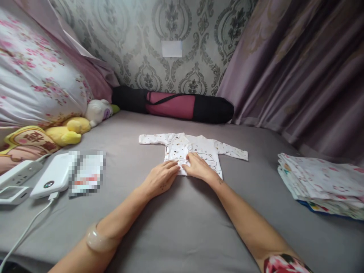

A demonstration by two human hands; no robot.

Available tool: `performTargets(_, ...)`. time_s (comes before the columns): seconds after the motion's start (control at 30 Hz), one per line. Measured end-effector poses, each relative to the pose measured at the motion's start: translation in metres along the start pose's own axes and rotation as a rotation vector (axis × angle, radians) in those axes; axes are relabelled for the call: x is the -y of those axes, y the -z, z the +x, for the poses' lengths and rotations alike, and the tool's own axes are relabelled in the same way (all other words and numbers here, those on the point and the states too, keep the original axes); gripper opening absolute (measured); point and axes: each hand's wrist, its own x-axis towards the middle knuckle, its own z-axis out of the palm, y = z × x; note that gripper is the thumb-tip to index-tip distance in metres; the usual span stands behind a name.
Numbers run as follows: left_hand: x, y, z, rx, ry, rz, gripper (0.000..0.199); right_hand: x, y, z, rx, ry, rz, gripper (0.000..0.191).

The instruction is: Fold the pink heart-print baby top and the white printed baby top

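A small white baby top [178, 146] with a scattered print and a line-drawn animal lies spread on the grey sheet, its sleeves reaching out to both sides. My left hand [163, 177] rests at its lower left edge, fingers close together over the hem; whether they pinch cloth is hidden. On the lower middle of the front, my right hand [198, 167] has thumb and fingertips closed on the fabric, close to the left fingertips. The drawn animal is partly covered by my right hand.
Folded cloths [324, 182] are stacked at the right. At the left are a power bank [55, 176] with a cable, a power strip [19, 174], a blurred packet [87, 174] and plush toys [68, 131]. A long black-and-red bag [173, 105] lies along the wall.
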Motion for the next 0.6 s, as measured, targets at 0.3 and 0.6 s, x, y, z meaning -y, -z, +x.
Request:
performTargets(0.3,0.002,0.0,0.001,0.045,0.082,-0.03,0.03,0.014,-0.001,-0.005,-0.02,-0.049,-0.235,0.036)
performTargets(0.6,0.003,-0.001,0.001,0.025,0.166,-0.025,0.03,-0.008,0.019,0.0,-0.011,0.054,0.006,0.035)
